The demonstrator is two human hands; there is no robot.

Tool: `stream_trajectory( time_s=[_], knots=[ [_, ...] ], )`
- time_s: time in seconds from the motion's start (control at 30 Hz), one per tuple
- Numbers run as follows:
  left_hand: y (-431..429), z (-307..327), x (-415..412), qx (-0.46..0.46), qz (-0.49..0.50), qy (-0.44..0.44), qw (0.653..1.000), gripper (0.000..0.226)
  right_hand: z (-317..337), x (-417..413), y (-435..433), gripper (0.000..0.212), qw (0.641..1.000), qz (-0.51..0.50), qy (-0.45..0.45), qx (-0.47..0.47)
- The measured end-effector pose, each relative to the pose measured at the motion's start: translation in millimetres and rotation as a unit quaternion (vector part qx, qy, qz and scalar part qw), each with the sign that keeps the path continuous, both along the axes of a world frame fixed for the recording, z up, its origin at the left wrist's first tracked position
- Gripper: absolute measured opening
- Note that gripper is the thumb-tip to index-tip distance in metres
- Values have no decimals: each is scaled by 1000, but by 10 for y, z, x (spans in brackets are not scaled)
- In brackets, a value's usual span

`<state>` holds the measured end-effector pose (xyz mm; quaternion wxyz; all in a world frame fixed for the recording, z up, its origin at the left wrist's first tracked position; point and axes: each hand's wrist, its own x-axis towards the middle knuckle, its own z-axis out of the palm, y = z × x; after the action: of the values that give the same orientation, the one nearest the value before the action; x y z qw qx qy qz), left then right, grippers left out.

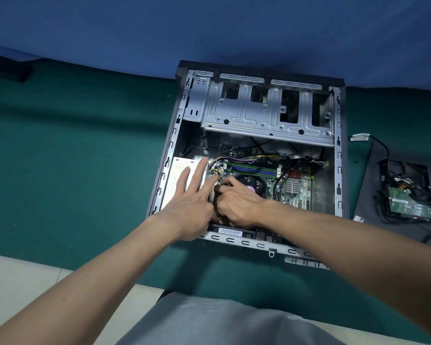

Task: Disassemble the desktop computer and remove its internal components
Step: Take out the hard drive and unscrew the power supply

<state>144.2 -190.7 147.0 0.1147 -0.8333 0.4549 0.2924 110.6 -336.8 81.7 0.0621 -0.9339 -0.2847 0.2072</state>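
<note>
Leverage, I judge: my left hand point(192, 212) lies flat, fingers point(202, 170) straight, steadying the white-labelled metal power supply point(176, 175) while my right hand point(237, 202) clenches something I cannot identify.

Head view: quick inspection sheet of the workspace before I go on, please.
Surface: dark green cloth-covered table, carrying everything.
Job's things: open grey metal computer case lying flat; white-labelled power supply, green motherboard, black cooler fan and silver drive cage inside.
Clutter: loose hard drive with green circuit board on a dark panel, right of the case; small black block far left.
Hands: left hand flat, fingers straight on the power supply; right hand curled beside the fan, its hold hidden.
Cables: coloured wire bundle across the motherboard; black cable loops near the hard drive.
Surroundings: blue cloth backdrop; pale floor in front.
</note>
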Motion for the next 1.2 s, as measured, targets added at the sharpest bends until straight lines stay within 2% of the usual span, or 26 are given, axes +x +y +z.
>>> stream_trajectory(
  time_s=[0.23,0.6,0.8,1.07,1.2],
  knots=[
    [-3,8,2,-6,5,0,1000,49,13,50,-4,19,998,11,53,11],
    [-3,12,4,-5,8,-5,1000,46,13,82,-55,17,997,46,49,45],
    [2,-4,-7,-5,0,-5,1000,44,20,-42,-43,23,997,61,10,44],
    [18,-1,-9,-13,4,-12,1000,40,11,20,-39,25,987,158,-33,-3],
    [15,-15,-16,-10,1,-17,1000,40,57,66,-39,33,976,199,-91,13]
  ],
)
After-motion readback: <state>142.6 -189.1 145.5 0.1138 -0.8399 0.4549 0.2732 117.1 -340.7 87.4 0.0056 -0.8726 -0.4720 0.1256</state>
